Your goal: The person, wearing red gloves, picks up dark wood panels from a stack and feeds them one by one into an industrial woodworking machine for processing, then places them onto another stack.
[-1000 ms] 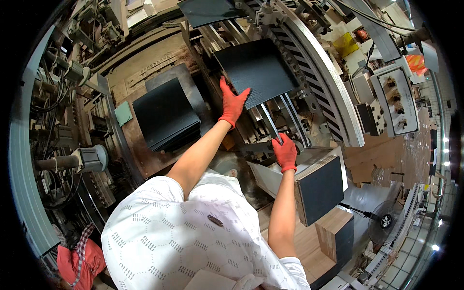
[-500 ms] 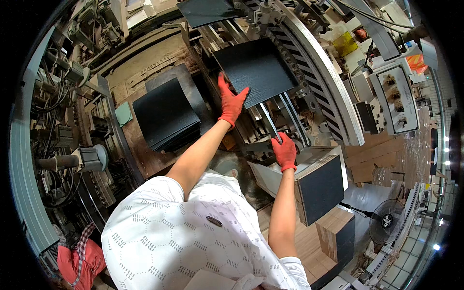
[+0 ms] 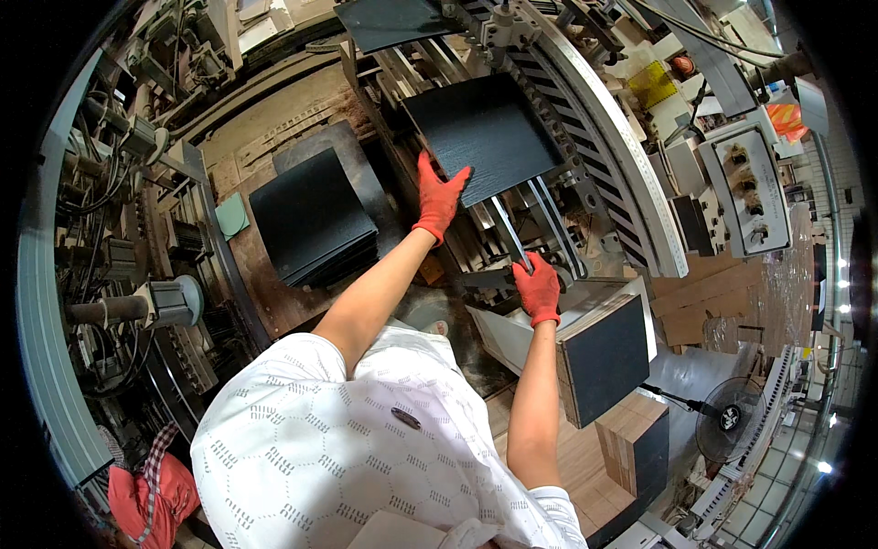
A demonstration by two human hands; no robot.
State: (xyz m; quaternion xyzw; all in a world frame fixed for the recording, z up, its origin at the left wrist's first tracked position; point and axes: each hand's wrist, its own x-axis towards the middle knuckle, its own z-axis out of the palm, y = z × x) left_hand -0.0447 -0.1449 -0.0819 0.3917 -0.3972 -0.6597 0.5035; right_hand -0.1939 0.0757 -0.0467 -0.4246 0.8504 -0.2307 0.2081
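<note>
Hands: left hand (image 3: 440, 196) flat on textured black panel (image 3: 485, 135) | right hand (image 3: 539, 287) grips metal rail (image 3: 508, 233)

Red gloves (image 3: 439, 197); black board (image 3: 485, 137); white patterned shirt (image 3: 338, 448).

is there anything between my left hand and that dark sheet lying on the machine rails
Nothing visible. The left hand in its red glove already rests on the near edge of the dark sheet, which lies on the metal rails. The right hand is lower, at the rails' near end, clear of the sheet.
</note>
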